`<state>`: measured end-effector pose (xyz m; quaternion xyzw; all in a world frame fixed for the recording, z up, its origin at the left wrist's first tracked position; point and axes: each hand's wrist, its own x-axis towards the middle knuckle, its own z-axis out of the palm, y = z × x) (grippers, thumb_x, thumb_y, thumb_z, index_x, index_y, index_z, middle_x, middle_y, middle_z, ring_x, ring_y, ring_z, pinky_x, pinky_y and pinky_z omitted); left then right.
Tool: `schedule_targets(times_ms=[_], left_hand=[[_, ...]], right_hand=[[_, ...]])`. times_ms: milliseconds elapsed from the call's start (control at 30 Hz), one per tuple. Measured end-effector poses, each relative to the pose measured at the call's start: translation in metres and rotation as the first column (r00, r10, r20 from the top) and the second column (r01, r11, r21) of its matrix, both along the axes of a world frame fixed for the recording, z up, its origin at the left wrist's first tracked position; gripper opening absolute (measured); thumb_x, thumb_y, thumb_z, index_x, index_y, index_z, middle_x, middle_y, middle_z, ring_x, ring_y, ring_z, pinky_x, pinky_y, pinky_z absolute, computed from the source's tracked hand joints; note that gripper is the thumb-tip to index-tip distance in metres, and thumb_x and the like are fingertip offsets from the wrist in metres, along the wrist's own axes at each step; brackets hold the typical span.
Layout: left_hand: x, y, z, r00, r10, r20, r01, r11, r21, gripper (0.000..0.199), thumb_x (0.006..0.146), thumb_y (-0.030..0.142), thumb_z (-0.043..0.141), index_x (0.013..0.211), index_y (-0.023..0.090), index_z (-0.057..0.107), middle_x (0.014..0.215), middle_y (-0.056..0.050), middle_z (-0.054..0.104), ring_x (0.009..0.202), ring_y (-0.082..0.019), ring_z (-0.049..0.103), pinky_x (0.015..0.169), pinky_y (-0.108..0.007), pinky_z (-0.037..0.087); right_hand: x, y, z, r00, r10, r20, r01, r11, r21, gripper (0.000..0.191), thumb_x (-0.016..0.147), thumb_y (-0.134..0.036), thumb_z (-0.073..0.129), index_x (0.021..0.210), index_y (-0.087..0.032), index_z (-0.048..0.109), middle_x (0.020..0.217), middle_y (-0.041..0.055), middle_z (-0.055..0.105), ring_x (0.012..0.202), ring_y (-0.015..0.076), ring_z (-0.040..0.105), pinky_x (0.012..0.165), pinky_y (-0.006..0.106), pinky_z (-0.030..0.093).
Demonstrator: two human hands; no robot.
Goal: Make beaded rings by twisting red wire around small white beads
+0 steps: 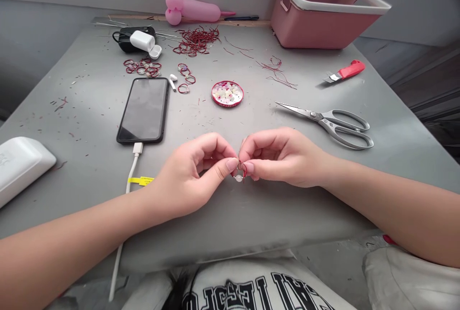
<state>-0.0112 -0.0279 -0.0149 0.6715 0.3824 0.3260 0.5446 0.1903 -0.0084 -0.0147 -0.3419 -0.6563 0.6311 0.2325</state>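
Between my two hands, near the front of the table, is a small red cord ring with a pale bead at its lower side. Thumb and fingers of my left hand pinch it from the left. From the right, my right hand grips the ring's other side between thumb and forefinger. Parts of the ring are hidden behind the fingertips. Beyond the hands stands a round red-rimmed dish of beads. Metal scissors lie slightly spread to the right of it.
A phone on a white cable lies left, near an earbud. Finished-looking cord rings, red cord pieces and an earbud case sit behind. A red-handled cutter, pink bin and pink balloon are farther back.
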Motion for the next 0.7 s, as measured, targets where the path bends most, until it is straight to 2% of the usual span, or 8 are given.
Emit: schedule_targets(times_ms=[100,200,300,367,433,567,633,700], left_hand=[[0.001,0.001,0.002,1.0,-0.017,-0.007,0.016,0.999,-0.045,0.01,0.087,0.018,0.056,0.077,0.019,0.058,0.072,-0.002,0.068,0.067,-0.014,0.066,0.063,-0.026,0.056],[0.001,0.002,0.004,1.0,-0.022,-0.007,0.021,0.997,-0.075,0.01,0.087,0.019,0.056,0.077,0.019,0.059,0.073,-0.002,0.069,0.067,-0.014,0.066,0.064,-0.026,0.057],[0.001,0.003,0.005,0.999,-0.026,-0.021,0.024,0.997,-0.078,0.01,0.087,0.019,0.056,0.077,0.019,0.058,0.072,-0.001,0.068,0.067,-0.013,0.066,0.063,-0.025,0.056],[0.001,0.002,0.005,0.999,-0.028,-0.029,0.026,0.999,-0.046,0.011,0.087,0.019,0.055,0.076,0.018,0.058,0.071,-0.001,0.066,0.067,-0.013,0.065,0.063,-0.025,0.055],[0.001,0.0,0.003,0.999,-0.005,-0.032,0.005,1.0,0.003,0.01,0.088,0.018,0.054,0.078,0.018,0.057,0.073,-0.001,0.065,0.068,-0.013,0.064,0.064,-0.025,0.055],[0.001,-0.004,-0.002,0.995,0.083,-0.061,-0.074,0.989,0.127,0.007,0.088,0.015,0.053,0.083,0.018,0.056,0.074,0.0,0.063,0.068,-0.012,0.063,0.063,-0.023,0.053],[0.001,-0.005,-0.002,0.996,0.075,-0.05,-0.066,0.986,0.153,0.007,0.088,0.013,0.053,0.083,0.018,0.056,0.075,0.0,0.063,0.069,-0.011,0.062,0.063,-0.022,0.053],[0.001,-0.005,-0.001,0.998,0.048,-0.037,-0.043,0.989,0.139,0.008,0.088,0.013,0.052,0.083,0.018,0.056,0.074,0.0,0.062,0.069,-0.01,0.062,0.065,-0.021,0.053]], right_hand=[[0.003,-0.002,0.001,0.991,-0.033,0.127,-0.023,0.908,0.417,0.007,0.082,-0.017,0.058,0.077,-0.016,0.063,0.072,0.0015,0.065,0.063,0.0089,0.056,0.054,0.021,0.045],[0.005,-0.003,0.0,0.978,-0.09,0.189,-0.09,0.634,0.768,0.013,0.083,-0.011,0.053,0.078,-0.019,0.062,0.07,0.0001,0.062,0.061,0.0083,0.052,0.054,0.02,0.043],[0.006,-0.005,-0.001,0.96,-0.174,0.22,-0.13,0.42,0.898,0.016,0.088,-0.016,0.05,0.079,-0.021,0.062,0.071,0.0022,0.061,0.063,0.011,0.052,0.057,0.024,0.044],[0.005,-0.008,-0.001,0.948,-0.233,0.215,-0.112,0.39,0.914,0.016,0.088,-0.019,0.052,0.077,-0.024,0.063,0.072,0.0032,0.061,0.064,0.0132,0.053,0.06,0.027,0.045],[0.002,-0.01,0.0,0.949,-0.257,0.181,-0.037,0.479,0.877,0.015,0.086,-0.02,0.054,0.075,-0.024,0.063,0.072,0.0029,0.063,0.066,0.0138,0.054,0.062,0.028,0.046],[-0.002,-0.012,0.004,0.977,-0.164,0.136,0.103,0.922,0.372,0.006,0.083,-0.021,0.059,0.081,-0.019,0.064,0.075,0.0012,0.067,0.065,0.0116,0.059,0.057,0.025,0.048],[-0.003,-0.012,0.005,0.99,-0.111,0.083,0.105,0.992,0.067,0.005,0.08,-0.022,0.064,0.083,-0.017,0.065,0.076,0.001,0.068,0.064,0.0106,0.06,0.054,0.022,0.047],[-0.002,-0.011,0.004,0.994,-0.103,0.048,0.105,0.994,-0.03,0.007,0.078,-0.021,0.067,0.082,-0.016,0.065,0.076,0.0012,0.068,0.066,0.0109,0.061,0.056,0.022,0.048]])
